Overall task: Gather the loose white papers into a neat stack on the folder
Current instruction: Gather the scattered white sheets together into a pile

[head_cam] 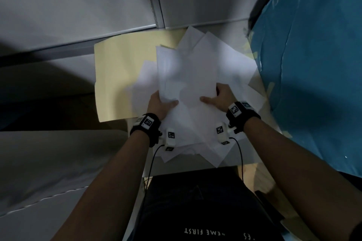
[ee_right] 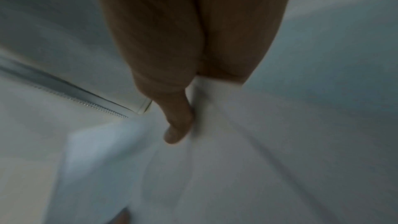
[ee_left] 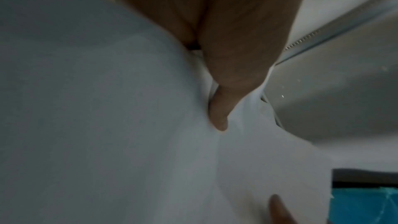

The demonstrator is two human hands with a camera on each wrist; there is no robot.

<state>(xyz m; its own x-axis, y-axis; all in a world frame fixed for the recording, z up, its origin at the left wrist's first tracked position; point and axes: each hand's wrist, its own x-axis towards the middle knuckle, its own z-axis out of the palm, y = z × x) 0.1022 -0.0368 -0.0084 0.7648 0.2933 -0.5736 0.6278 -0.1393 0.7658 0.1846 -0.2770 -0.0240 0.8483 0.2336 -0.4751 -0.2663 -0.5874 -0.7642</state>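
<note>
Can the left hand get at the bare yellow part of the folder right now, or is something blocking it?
Probably yes, once it lets go. The left hand grips the white papers at their left edge, and the bare folder lies just beside it with nothing on that part. Only its grip on the sheets keeps it busy.

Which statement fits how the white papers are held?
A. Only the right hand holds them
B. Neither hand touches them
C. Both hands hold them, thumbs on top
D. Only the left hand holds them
C: the left hand and the right hand each grip the fanned, uneven papers with a thumb on top, over the yellow folder.
</note>
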